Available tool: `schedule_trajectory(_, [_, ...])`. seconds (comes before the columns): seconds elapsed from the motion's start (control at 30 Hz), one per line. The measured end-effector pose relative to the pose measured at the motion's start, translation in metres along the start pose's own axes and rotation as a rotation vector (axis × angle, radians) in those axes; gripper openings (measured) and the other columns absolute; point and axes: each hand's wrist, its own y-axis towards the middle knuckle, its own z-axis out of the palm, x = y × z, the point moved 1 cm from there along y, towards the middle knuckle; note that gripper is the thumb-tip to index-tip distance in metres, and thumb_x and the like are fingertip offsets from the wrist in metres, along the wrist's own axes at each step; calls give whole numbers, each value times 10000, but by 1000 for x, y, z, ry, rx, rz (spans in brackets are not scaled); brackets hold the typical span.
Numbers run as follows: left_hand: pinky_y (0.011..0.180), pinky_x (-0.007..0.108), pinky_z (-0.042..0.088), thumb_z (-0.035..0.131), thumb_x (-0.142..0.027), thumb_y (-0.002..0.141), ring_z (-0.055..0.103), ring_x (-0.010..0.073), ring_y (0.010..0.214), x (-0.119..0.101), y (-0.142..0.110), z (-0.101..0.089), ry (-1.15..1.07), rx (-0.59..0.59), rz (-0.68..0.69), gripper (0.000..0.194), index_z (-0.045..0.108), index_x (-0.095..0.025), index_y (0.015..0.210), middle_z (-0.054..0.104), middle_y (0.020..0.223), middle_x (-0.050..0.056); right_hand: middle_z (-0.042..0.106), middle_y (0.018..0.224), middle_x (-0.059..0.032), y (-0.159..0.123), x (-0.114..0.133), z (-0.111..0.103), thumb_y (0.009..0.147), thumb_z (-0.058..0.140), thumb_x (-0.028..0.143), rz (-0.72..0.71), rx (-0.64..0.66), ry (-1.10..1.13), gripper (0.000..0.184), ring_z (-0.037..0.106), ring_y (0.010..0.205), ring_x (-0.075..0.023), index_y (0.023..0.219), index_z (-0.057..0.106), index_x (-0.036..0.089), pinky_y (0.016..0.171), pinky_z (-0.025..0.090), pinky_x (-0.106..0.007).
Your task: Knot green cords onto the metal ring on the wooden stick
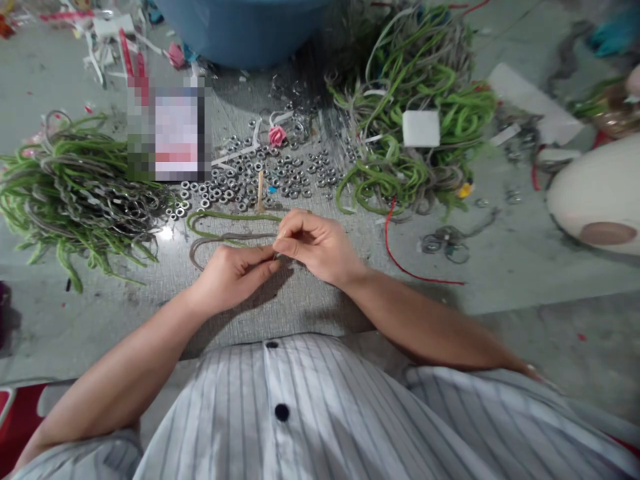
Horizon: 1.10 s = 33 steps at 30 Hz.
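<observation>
My left hand [239, 275] is closed in a pinch, thumb against index finger, its tips meeting those of my right hand. My right hand [320, 247] is also closed, with its fingers curled and its thumb pressed in. A green cord [225, 216] and a grey cord [215, 241] lie in loops on the table and run to the right hand's fingers, which grip them. A tiny shiny bit shows between the fingertips; what it is cannot be made out. Just beyond the hands, many metal nuts [227, 195] are scattered.
Heaps of green and grey cords lie left [80, 193] and right [425, 160]. A blue tub [245, 33] stands at the back. Near the nuts are a pink rose [277, 136] and a lit phone [176, 133]. A red string [400, 263] and a white rounded object [595, 187] are to the right.
</observation>
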Motion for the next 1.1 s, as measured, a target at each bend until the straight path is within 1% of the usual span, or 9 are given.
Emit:
schedule_trajectory(0.3, [438, 173, 301, 524, -265, 895, 364, 56, 455, -2, 1, 1, -22, 28, 22, 295, 687, -138, 685, 401, 474, -56, 538, 647, 39, 2, 0, 1, 725, 735, 533, 80, 47, 38, 384, 480, 604, -75, 648, 585, 188, 562, 391, -233])
schedule_trajectory(0.4, [433, 176, 309, 536, -273, 896, 371, 56, 442, 0, 1, 2, -53, 32, 29, 278, 722, -140, 736, 412, 464, -60, 537, 644, 42, 2, 1, 2, 725, 733, 532, 135, 72, 101, 392, 479, 596, -71, 651, 563, 187, 550, 397, -224])
schedule_trajectory(0.5, [449, 172, 372, 540, -290, 904, 471, 68, 463, 2, 1, 3, -80, 39, 21, 261, 756, -147, 870, 529, 498, -49, 517, 625, 55, 2, 2, 4, 717, 735, 537, 208, 96, 196, 406, 459, 573, -63, 659, 537, 188, 532, 397, -214])
schedule_trajectory(0.6, [585, 188, 517, 555, -308, 909, 661, 112, 636, 4, 0, 5, -112, 34, 24, 269, 747, -156, 1020, 732, 731, 12, 482, 606, 72, 1, 2, 4, 704, 752, 512, 308, 91, 327, 397, 429, 527, -47, 681, 529, 184, 499, 397, -199])
schedule_trajectory(0.7, [760, 221, 575, 567, -298, 912, 726, 154, 860, 6, -1, 7, -141, 16, 68, 265, 730, -180, 1084, 763, 979, 57, 468, 585, 89, 2, 1, 3, 681, 778, 463, 433, 75, 437, 375, 424, 479, -36, 711, 528, 185, 450, 393, -183])
schedule_trajectory(0.8, [783, 225, 584, 560, -259, 922, 731, 158, 893, 8, -1, 8, -82, -18, 155, 253, 717, -201, 1111, 761, 999, 56, 488, 594, 91, 2, 1, 2, 662, 787, 389, 534, 71, 503, 332, 453, 468, -41, 744, 536, 188, 413, 398, -174])
schedule_trajectory(0.9, [719, 215, 584, 533, -194, 932, 735, 156, 863, 10, -2, 7, 48, -69, 340, 284, 679, -187, 1176, 763, 975, 75, 494, 627, 86, 2, 3, 1, 671, 756, 321, 614, 108, 549, 275, 467, 478, -48, 795, 546, 193, 394, 404, -174])
schedule_trajectory(0.97, [644, 209, 567, 527, -173, 930, 737, 157, 813, 11, -3, 6, 164, -113, 461, 292, 665, -182, 1187, 763, 960, 89, 489, 643, 87, 2, 4, 0, 670, 742, 290, 655, 147, 567, 264, 458, 474, -45, 822, 546, 196, 388, 399, -174])
schedule_trajectory(1.1, [529, 211, 481, 483, -138, 932, 692, 125, 646, 8, -4, 4, 404, -159, 620, 305, 656, -196, 1176, 765, 928, 74, 514, 672, 84, 1, 6, -1, 664, 732, 246, 693, 212, 571, 271, 435, 453, -30, 860, 554, 188, 382, 341, -172])
